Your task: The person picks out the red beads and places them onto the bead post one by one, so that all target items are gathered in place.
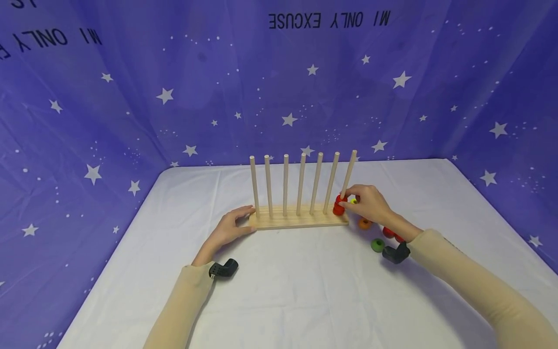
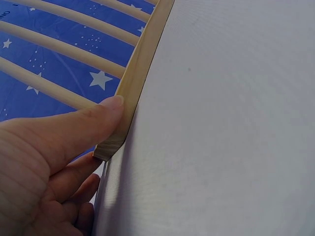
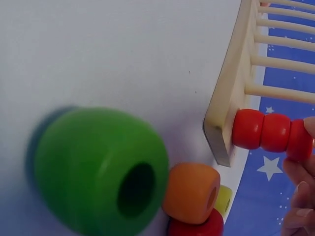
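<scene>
A wooden stand [image 1: 296, 222] carries a row of several upright pegs. At its left end my left hand [image 1: 229, 227] grips the base, with the thumb [image 2: 110, 110] on the front edge and fingers behind. On the rightmost peg [image 1: 349, 172], two red beads sit stacked against the base, the lower bead [image 3: 247, 129] under the upper bead [image 3: 275, 132]. Just above them, my right hand [image 1: 369, 203] pinches a third red bead [image 3: 299, 141] around the same peg. The other pegs hold no beads. Part of the third bead is hidden by fingers.
Loose beads lie right of the stand, under and beside my right forearm: green [image 1: 377, 245], orange [image 1: 365, 223], yellow [image 1: 353, 201] and red [image 1: 389, 232]. A white cloth [image 1: 305, 291] covers the table. Behind hangs a purple curtain [image 1: 244, 97] with stars.
</scene>
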Demonstrator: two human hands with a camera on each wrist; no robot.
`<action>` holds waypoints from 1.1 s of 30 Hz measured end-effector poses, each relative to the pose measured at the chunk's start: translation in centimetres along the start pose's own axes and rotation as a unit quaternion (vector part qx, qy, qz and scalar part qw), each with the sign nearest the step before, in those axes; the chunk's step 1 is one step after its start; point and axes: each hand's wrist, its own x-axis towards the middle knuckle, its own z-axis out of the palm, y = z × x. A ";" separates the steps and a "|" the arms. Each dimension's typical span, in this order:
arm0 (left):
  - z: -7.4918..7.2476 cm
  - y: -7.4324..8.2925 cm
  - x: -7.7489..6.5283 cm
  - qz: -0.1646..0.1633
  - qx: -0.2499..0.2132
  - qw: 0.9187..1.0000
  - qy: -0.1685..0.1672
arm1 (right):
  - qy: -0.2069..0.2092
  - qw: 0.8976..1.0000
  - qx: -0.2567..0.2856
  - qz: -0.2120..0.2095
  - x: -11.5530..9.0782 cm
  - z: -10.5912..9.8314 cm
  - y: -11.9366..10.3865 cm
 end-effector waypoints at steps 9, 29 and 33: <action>0.0 -0.1 0.2 -0.002 0.002 1.000 0.002 | -0.034 0.999 0.003 -0.003 -0.2 -1.3 0.6; 0.2 -0.2 -0.1 -0.008 0.000 1.000 0.000 | -0.153 0.988 -0.009 -0.006 -2.8 -3.8 3.3; 0.1 -0.1 0.0 -0.002 -0.001 1.000 0.003 | -0.167 0.986 -0.019 -0.009 -2.9 -4.0 3.8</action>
